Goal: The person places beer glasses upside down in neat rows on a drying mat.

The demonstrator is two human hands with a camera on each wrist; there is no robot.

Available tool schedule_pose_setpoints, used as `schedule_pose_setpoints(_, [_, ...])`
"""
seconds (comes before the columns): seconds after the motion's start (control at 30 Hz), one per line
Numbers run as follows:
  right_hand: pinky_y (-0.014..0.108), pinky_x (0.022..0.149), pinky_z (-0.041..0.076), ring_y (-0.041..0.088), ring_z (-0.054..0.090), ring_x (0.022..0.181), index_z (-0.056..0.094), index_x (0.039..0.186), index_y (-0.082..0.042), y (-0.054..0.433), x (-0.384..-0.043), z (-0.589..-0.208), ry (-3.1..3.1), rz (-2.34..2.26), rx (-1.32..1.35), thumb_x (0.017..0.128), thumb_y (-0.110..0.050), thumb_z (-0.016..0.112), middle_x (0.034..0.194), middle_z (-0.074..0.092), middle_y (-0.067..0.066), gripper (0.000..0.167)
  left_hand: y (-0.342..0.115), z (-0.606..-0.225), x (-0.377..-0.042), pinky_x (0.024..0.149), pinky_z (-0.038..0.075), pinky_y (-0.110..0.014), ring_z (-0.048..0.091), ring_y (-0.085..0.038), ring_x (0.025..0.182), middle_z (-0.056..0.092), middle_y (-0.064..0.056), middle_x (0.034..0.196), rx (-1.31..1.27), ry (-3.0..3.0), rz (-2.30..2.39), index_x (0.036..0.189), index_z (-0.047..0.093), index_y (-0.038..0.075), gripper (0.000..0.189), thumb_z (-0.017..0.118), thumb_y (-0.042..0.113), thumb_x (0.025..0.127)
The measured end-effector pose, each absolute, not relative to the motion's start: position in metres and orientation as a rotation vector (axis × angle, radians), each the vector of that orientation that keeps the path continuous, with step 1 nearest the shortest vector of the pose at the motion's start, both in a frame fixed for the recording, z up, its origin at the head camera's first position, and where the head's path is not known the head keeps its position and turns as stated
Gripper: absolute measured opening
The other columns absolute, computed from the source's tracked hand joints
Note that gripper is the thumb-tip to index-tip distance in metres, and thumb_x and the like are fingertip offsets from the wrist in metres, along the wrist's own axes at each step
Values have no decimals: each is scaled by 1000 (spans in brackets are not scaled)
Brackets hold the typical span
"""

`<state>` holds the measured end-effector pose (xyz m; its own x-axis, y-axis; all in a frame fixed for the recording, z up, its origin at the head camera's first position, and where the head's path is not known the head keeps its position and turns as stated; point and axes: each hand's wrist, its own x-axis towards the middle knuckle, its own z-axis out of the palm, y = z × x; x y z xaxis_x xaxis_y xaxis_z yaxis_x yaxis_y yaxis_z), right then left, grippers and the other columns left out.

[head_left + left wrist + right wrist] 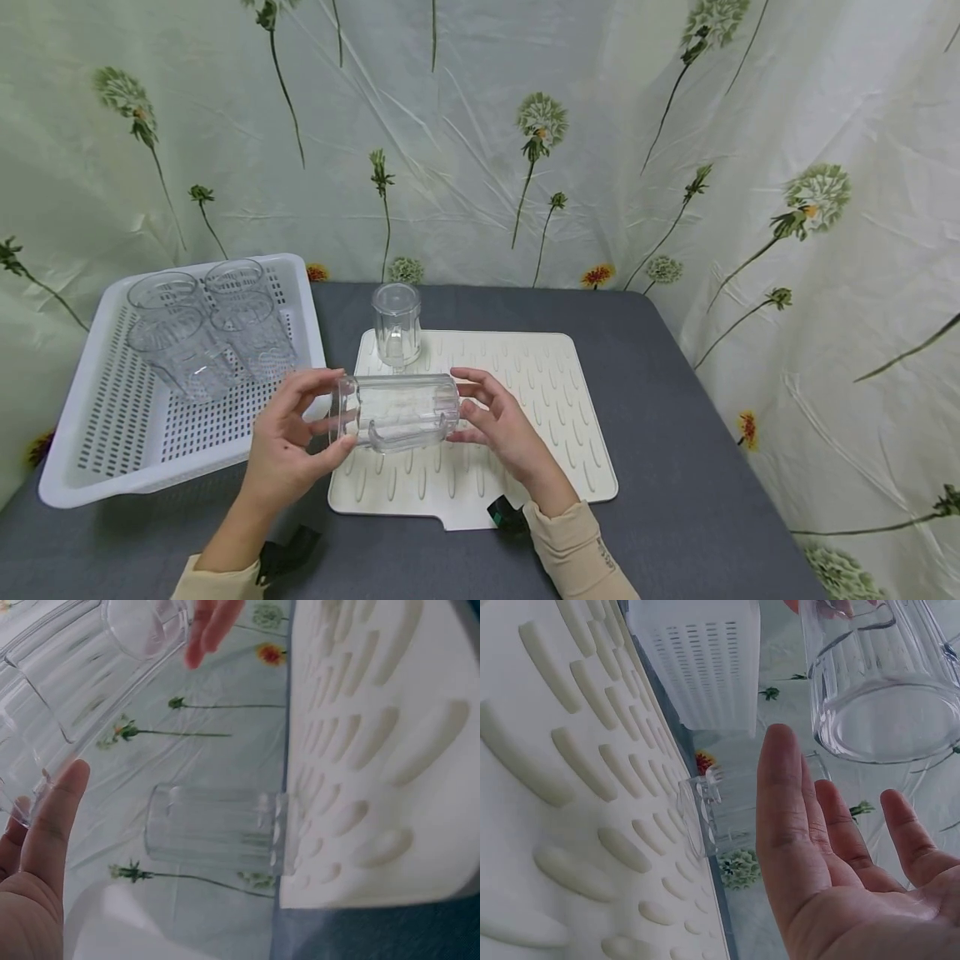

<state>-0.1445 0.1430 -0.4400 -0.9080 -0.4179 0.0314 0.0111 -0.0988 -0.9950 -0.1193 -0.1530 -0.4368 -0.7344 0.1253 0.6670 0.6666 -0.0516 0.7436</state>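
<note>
A clear glass mug [408,410] lies sideways in the air above the white ridged draining mat [525,417], its handle facing down and toward me. My left hand [288,437] grips it at the rim end, thumb in front and fingers behind. Beside the base end is my right hand [498,425], fingers spread. The right wrist view shows that hand [847,862] with straight, loose fingers just short of the mug's thick base [889,724]. Another glass mug [397,321] stands at the mat's back left edge, and the left wrist view catches it too [217,829].
At the left stands a white perforated plastic basket [135,475] with several clear glasses [180,350] inside. A dark grey cloth [675,467] covers the table. Behind hangs a pale curtain [465,167] printed with dandelions.
</note>
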Motion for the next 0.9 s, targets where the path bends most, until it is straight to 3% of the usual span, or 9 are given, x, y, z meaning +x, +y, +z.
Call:
schedule_pose_setpoints(0.13, [39, 90, 66, 19, 64, 120, 41, 161, -8, 142, -144, -441, 1846, -2086, -462, 104, -47, 69, 142, 55, 16, 75, -148, -441, -122, 91, 64, -27, 65, -14, 124, 59, -8, 136, -929, -1742, -1857, 138, 50, -22, 76, 70, -34, 65])
schedule_pose_setpoints(0.3, [34, 85, 64, 17, 64, 117, 38, 162, -5, 141, -143, -440, 1831, -2094, -458, 105, -47, 69, 146, 53, 20, 77, -143, -447, -123, 92, 64, -27, 64, -15, 126, 58, -10, 138, -971, -1708, -1865, 138, 49, -23, 78, 72, -33, 63])
schedule_pose_setpoints(0.53, [32, 86, 65, 16, 66, 120, 39, 162, -7, 141, -142, -441, 1809, -2108, -452, 111, -34, 61, 149, 52, 24, 62, -139, -455, -124, 94, 65, -30, 63, -15, 128, 57, -10, 138, -1009, -1712, -1871, 136, 49, -23, 79, 75, -32, 61])
schedule_pose_setpoints(0.9, [30, 91, 64, 13, 68, 120, 39, 161, -3, 141, -144, -442, 1762, -2105, -449, 110, -21, 58, 146, 58, 19, 58, -139, -461, -125, 96, 64, -28, 62, -16, 128, 57, -11, 138, -1015, -1710, -1850, 136, 48, -24, 81, 76, -31, 61])
